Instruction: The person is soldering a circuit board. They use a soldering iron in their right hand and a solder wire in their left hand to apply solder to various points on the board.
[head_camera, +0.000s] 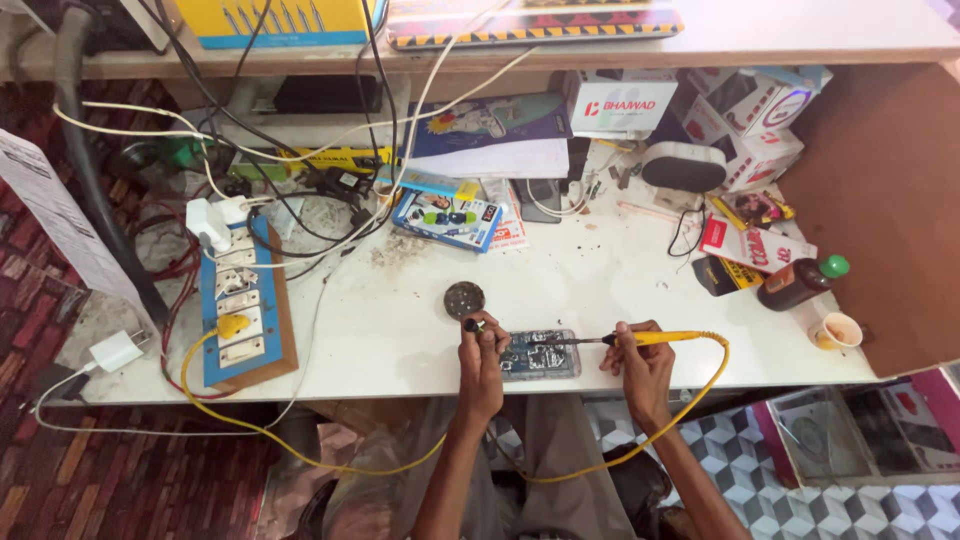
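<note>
An opened phone with its circuit board exposed (541, 354) lies at the front edge of the white table (620, 290). My right hand (638, 355) grips a yellow-handled soldering iron (650, 339), its tip pointing left over the board. My left hand (482, 343) rests at the phone's left end and pinches a small dark object between its fingertips; what it is I cannot tell. A round dark tin (464, 298) sits just behind my left hand. The iron's yellow cable (716, 380) loops down off the table edge.
A blue and wood switchboard (243, 310) with plugs lies at the left, tangled wires behind it. A brown bottle with a green cap (800, 281), a small cup (838, 329), boxes and packets crowd the right. A white speaker (683, 166) stands at the back.
</note>
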